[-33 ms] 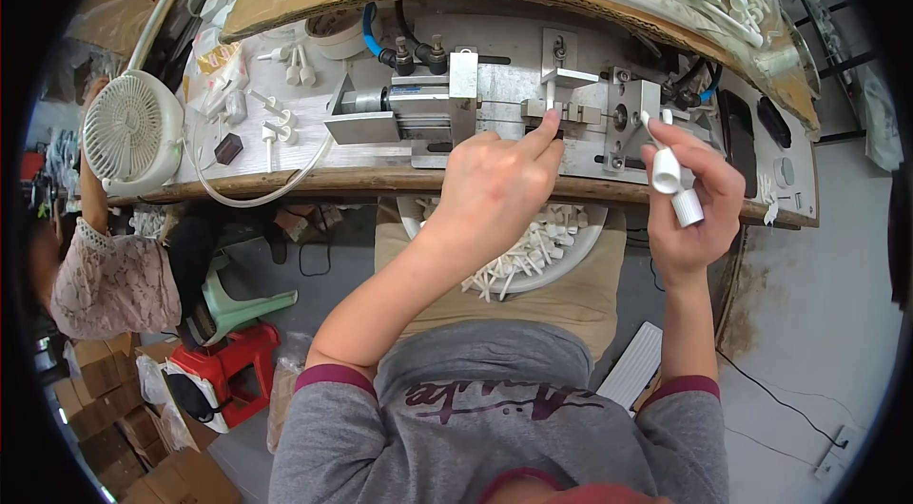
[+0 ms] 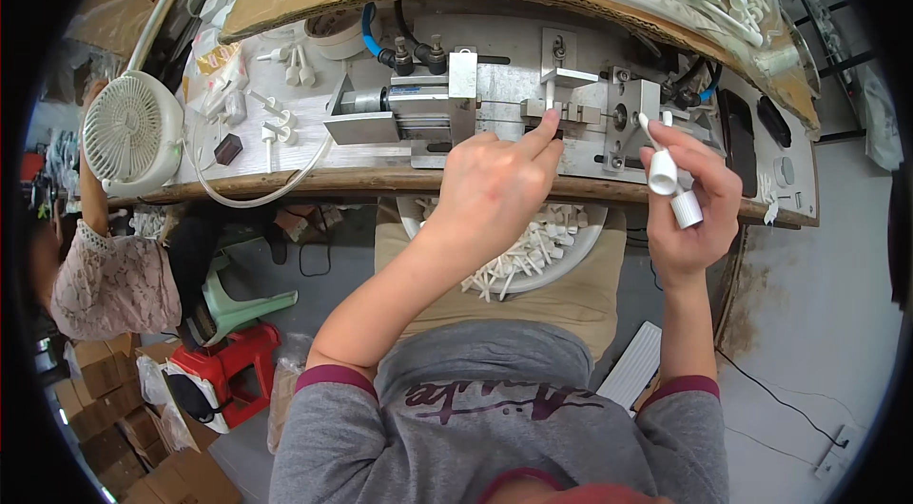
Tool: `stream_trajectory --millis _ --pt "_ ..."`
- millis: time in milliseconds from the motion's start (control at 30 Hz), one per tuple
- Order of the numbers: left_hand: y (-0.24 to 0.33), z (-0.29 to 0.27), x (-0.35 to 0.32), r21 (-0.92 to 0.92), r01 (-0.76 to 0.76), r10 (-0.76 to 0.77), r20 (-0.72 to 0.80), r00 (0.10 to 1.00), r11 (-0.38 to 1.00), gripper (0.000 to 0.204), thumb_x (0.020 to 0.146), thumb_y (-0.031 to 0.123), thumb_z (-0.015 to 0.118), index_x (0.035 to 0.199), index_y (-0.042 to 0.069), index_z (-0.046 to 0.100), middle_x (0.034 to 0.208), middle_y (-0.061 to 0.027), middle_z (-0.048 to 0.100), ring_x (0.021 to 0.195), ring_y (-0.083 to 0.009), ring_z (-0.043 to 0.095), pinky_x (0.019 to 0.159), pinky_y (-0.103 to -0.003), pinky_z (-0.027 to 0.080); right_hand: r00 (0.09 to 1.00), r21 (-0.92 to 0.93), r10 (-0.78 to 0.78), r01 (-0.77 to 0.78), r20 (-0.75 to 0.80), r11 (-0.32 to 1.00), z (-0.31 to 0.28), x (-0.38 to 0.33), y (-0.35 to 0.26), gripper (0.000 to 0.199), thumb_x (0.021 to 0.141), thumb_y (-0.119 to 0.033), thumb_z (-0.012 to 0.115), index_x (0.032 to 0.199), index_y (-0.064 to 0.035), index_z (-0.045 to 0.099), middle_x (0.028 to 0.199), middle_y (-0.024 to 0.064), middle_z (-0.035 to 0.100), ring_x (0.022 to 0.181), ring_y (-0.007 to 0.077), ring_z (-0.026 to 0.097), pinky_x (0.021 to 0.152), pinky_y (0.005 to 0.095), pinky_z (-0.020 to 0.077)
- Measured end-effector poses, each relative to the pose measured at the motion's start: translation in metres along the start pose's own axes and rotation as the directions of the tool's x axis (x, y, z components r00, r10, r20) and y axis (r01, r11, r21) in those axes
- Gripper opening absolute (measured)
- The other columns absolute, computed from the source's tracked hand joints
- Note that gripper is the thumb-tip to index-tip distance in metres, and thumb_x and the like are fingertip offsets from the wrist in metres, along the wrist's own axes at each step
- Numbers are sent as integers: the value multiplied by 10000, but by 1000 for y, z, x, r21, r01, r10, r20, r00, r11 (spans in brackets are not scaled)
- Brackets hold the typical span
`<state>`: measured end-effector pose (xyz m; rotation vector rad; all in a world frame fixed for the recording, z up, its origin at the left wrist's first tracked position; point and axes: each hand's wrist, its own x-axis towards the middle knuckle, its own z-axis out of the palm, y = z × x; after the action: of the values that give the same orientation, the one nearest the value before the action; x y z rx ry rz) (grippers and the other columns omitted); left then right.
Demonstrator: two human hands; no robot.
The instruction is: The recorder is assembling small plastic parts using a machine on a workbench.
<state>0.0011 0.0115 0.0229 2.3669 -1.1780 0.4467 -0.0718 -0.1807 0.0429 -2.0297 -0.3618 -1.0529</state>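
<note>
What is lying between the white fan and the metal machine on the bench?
In the head view, white plastic parts, a small dark block and a white tube lie between them.

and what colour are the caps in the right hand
White caps in the right hand, best seen in the head view.

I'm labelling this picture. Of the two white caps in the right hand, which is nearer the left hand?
The upper white cap in the right hand; the lower white cap sits below it and farther right.
</note>
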Motion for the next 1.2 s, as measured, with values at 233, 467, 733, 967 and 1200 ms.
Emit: stream_trajectory --millis 233,467,733,967,1200 --pt "15 -20 -1 -736 154 -219 9 976 659 396 727 90 839 1102 50 718 1089 -96 726 767 -170 721 691 -277 580 992 -175 -25 46 122 984 4 -10 -13 376 711 142 671 1058 1 645 1060 172 681 954 288 671 814 351 549" --pt "25 -27 -8 -824 110 -285 -64 956 555 408 735 5 822 1124 19 699 1061 -128 700 820 -178 708 741 -275 606 989 -197 -49 76 139 977 17 -5 -27 351 739 145 656 1059 0 655 1060 148 673 930 277 674 770 344 554" --pt "4 0 -18 -171 23 -38 -87 995 985 274 751 106 788 1003 30 713 1165 -73 695 694 -191 679 626 -299 544 978 -183 180 -158 107 970 5 -10 -21 248 771 98 676 1000 4 675 1081 161 680 892 260 684 785 327 545" --pt "0 -4 3 16 -14 13 17 1000 1000 254 733 172 791 964 77 745 1174 -45 713 602 -189 655 596 -301 530 978 30 143 -150 153 988 -2 -3 -24 469 764 -63 756 1189 36 586 1215 231 620 1086 307 635 948 370 486" --pt "-3 -19 11 -141 4 1 38 999 990 268 750 203 796 980 75 745 1062 -56 736 634 -214 674 598 -314 529 955 71 260 -272 143 960 -6 -9 -25 362 770 26 780 1087 20 606 1327 245 549 1093 253 652 884 329 545"
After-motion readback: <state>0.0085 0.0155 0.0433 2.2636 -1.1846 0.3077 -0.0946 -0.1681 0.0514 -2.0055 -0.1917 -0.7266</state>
